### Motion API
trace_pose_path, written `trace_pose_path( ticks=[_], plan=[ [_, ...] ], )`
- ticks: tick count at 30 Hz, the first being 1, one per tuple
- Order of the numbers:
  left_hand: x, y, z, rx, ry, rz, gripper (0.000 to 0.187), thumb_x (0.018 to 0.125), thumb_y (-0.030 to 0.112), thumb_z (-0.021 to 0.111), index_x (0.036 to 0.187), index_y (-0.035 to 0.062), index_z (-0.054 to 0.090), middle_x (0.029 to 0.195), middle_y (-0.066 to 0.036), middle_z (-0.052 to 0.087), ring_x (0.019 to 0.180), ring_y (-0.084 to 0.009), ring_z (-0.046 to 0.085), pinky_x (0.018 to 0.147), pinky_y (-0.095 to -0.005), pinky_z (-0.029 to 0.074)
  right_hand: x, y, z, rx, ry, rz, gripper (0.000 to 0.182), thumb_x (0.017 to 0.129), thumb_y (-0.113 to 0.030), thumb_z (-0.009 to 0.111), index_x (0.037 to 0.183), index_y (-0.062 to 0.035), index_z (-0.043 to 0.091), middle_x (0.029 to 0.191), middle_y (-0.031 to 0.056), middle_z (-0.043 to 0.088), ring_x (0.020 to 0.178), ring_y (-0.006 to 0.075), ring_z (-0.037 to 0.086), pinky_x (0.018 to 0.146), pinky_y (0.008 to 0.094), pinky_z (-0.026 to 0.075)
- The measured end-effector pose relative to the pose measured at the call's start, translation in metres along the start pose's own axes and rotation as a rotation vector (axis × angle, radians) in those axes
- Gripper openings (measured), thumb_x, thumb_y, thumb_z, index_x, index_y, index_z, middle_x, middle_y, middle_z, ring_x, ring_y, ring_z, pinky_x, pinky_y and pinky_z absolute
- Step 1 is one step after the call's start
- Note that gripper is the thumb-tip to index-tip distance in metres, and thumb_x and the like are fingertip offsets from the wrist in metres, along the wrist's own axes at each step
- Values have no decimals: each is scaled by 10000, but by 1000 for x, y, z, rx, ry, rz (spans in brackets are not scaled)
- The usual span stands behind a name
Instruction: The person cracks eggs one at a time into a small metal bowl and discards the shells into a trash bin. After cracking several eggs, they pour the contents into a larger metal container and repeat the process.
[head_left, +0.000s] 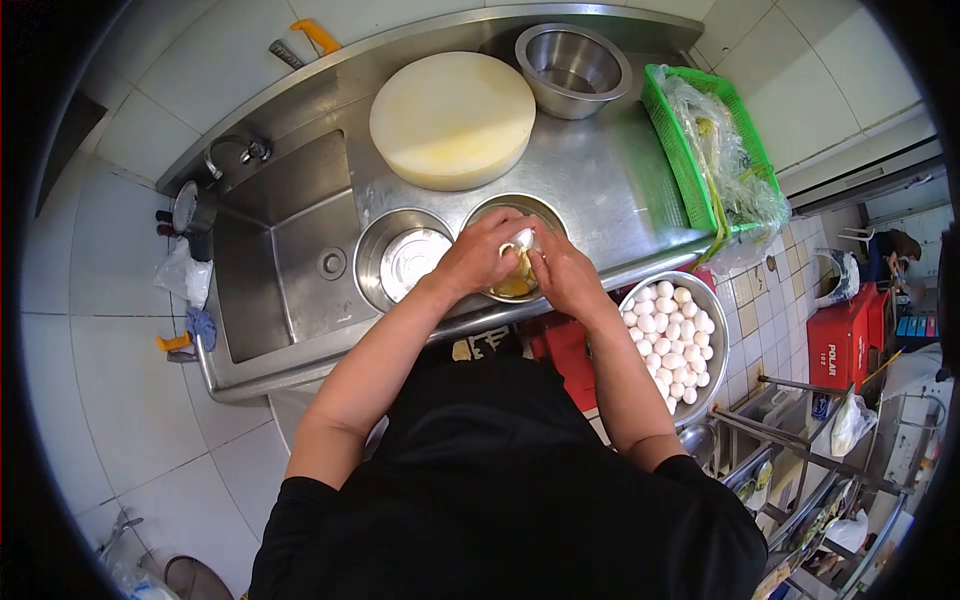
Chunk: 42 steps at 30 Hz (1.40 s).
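Observation:
Over a metal bowl (548,209) on the steel counter, my left hand (478,256) and my right hand (562,268) are close together. Between them is a white egg (524,239), with the fingers of both hands closed on it. Yellow egg content (514,284) shows below, in the bowl. Touching this bowl on the left is a second metal bowl (372,262) with a shiny bottom. White eggs (672,335) fill a large metal basin (722,352) to the right of my right forearm.
A thick round cutting board (453,115) and a deep metal bowl (573,70) stand at the back. The sink (285,270) is at left, a green basket (680,165) with plastic bags at right. A person (893,250) is far right, beyond a red box (838,345).

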<state>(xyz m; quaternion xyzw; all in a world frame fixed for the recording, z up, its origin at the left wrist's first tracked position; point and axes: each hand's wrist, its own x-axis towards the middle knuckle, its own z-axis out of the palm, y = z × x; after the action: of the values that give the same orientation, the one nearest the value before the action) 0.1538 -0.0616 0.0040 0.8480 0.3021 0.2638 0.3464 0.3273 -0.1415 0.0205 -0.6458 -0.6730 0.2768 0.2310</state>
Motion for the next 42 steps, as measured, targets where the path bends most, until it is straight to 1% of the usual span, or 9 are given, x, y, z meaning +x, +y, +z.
trace_pose_path(
  ticks=[5, 11, 13, 17, 19, 25, 28, 31, 42],
  plan=[
    [-5, 6, 21, -159, 134, 16, 491, 727, 34, 695, 1208, 18, 599, 1219, -159, 590, 1121, -299, 597, 919, -360, 518, 4, 20, 4, 210, 0, -26, 516, 943, -263, 560, 1388, -42, 424, 1151, 249, 594, 1031, 410, 605, 876, 440, 490],
    [1, -7, 31, -874, 92, -523, 392, 757, 48, 716, 1135, 9, 617, 1073, -115, 637, 951, -200, 646, 842, -316, 538, -12, 39, -14, 548, -35, 45, 506, 837, -31, 592, 1327, -22, 462, 1090, 112, 626, 999, 200, 624, 887, 324, 485],
    [2, -7, 20, -1067, 86, -623, 392, 779, 18, 673, 1161, 17, 584, 1093, -124, 616, 972, -197, 634, 899, -304, 541, -17, 63, -15, 663, 247, 216, 524, 781, 67, 534, 1292, -30, 472, 1082, 100, 608, 986, 165, 615, 868, 293, 490],
    [2, -16, 7, -1397, 204, -727, 289, 825, 69, 573, 1102, -13, 572, 1068, -140, 604, 946, -209, 618, 921, -348, 541, -30, 85, -13, 648, 455, 176, 414, 858, -22, 643, 1249, -20, 504, 1054, 96, 612, 921, 161, 603, 801, 290, 506],
    [3, -19, 5, -1424, 181, -745, 256, 828, 77, 588, 1072, 3, 580, 1072, -144, 603, 944, -205, 617, 912, -351, 545, -39, 109, 9, 83, 510, 64, 360, 903, -125, 639, 1226, -4, 537, 1066, 179, 646, 958, 310, 630, 868, 398, 492],
    [12, -9, 12, -1182, 72, -687, 256, 802, 118, 731, 994, 10, 599, 991, -107, 634, 893, -192, 631, 855, -336, 551, -56, 120, 40, -162, 448, 105, 369, 919, -181, 628, 1240, -20, 544, 1060, 162, 651, 895, 296, 624, 785, 382, 494],
    [16, -1, 19, -752, -42, -503, 339, 770, 123, 783, 1036, 9, 607, 1000, -85, 644, 907, -153, 624, 841, -309, 528, -38, 88, 15, 844, 437, 304, 340, 981, -225, 560, 1253, -22, 537, 1016, 40, 631, 779, 84, 563, 673, 245, 487],
    [23, 13, 26, -413, -11, -215, 471, 757, 149, 809, 1169, 20, 619, 1040, -73, 658, 929, -125, 614, 844, -286, 495, -22, 57, 3, 1195, 233, 284, 345, 988, -218, 549, 1274, -27, 520, 1023, 46, 631, 742, 82, 567, 666, 243, 489],
    [10, 8, 10, -137, -3, -29, 389, 720, 117, 728, 1103, 60, 686, 1031, -143, 694, 969, -292, 665, 877, -366, 516, -7, 38, 23, 1096, 31, 189, 407, 993, -178, 560, 1359, -15, 492, 1019, 66, 640, 824, 108, 604, 733, 244, 509]
  ],
)
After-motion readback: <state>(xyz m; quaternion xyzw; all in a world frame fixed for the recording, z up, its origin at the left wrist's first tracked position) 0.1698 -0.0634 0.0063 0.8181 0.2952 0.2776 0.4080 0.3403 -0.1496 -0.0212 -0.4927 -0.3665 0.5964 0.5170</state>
